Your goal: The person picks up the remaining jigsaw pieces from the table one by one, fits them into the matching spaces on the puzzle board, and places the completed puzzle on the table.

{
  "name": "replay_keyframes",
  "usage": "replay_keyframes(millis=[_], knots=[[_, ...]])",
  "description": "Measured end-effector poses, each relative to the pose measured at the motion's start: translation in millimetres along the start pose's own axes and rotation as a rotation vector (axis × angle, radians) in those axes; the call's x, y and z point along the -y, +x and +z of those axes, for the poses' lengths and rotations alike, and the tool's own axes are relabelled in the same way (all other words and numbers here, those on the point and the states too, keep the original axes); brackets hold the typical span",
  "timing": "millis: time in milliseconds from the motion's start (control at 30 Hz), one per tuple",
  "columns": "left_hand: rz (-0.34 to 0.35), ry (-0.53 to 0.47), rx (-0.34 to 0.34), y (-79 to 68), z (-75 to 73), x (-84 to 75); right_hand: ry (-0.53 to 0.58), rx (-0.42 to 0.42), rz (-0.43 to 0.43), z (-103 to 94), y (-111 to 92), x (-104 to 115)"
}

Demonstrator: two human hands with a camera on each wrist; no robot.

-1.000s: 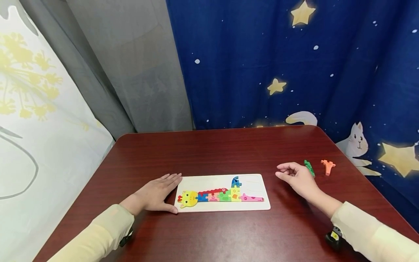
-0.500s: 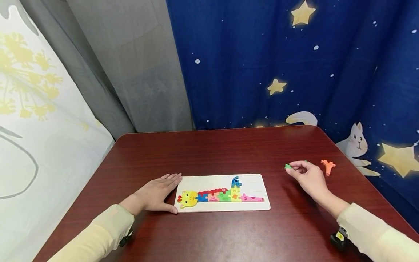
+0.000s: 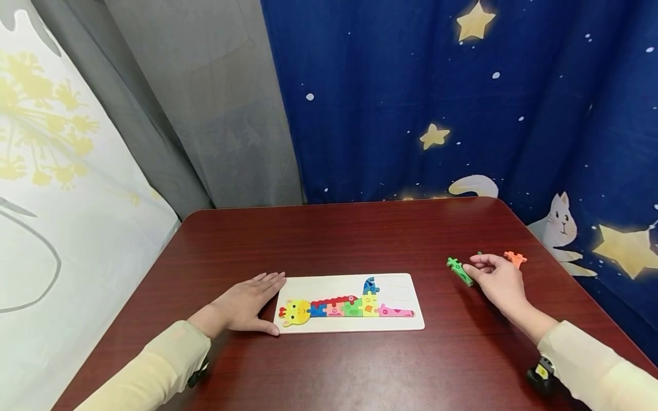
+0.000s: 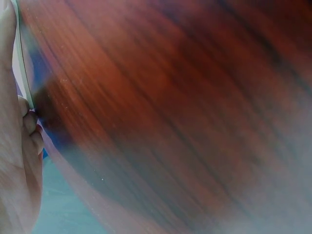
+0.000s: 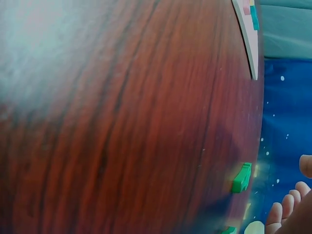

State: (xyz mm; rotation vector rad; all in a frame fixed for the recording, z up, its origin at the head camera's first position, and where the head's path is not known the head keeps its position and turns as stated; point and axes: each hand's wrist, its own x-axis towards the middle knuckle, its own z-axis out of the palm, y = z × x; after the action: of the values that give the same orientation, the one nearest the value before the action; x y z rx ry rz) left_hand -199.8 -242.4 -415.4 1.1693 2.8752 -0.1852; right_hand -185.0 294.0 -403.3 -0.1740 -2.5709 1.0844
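- Puzzle board (image 3: 319, 282), lower centre: giraffe pieces (image 3: 353, 308) are in, upper-right corner looks unfilled!
- Left hand (image 3: 249, 302) rests straight-fingered at its left edge, gripping nothing.
- Right hand (image 3: 498, 282), right of frame: fingers bend loosely, empty; green piece (image 3: 460, 272), second green piece (image 5: 229, 230), orange piece (image 3: 515, 258) apparently remain.

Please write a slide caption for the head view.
Left hand at the edge of a giraffe puzzle board, right hand beside a loose green piece.

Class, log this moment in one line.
left hand: at edge of puzzle board; right hand: beside green piece, holding nothing; orange piece: off board
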Motion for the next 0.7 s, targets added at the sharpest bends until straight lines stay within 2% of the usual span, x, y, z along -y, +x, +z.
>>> replay_keyframes(millis=[700], knots=[[-0.002,-0.005,0.006,1.2,-0.9,0.1,-0.061,0.054,0.032,6.0,-11,-14]])
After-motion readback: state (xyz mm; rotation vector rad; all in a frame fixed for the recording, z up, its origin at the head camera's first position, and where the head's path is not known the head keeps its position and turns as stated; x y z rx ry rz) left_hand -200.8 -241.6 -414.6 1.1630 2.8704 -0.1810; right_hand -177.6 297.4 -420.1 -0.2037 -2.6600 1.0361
